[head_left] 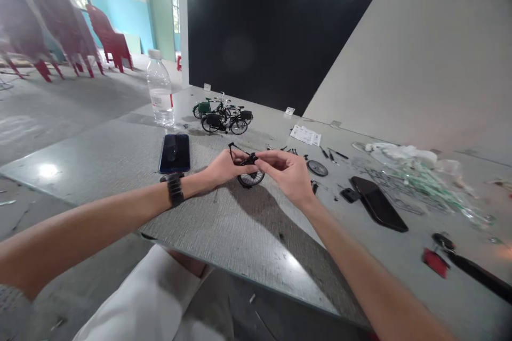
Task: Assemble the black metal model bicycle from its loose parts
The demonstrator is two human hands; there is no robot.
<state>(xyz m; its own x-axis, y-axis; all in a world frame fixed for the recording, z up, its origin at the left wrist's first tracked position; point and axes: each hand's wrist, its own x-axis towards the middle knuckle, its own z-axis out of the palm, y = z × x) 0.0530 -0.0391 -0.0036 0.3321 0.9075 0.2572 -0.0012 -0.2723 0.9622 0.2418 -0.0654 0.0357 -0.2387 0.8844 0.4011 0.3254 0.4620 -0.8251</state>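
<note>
Over the table [200,229], between the left hand [228,168] and the right hand [285,171], is the bike [252,159], its long axis slanting up to the left, its wheel [252,179] below. Both hands pinch it, equally near.

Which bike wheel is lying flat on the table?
The loose wheel, right of the right hand; the held frame's wheel and the standing model bikes' wheels are on edge.

Red chairs [103,27], grey floor [44,109], blue wall [128,17]
</note>
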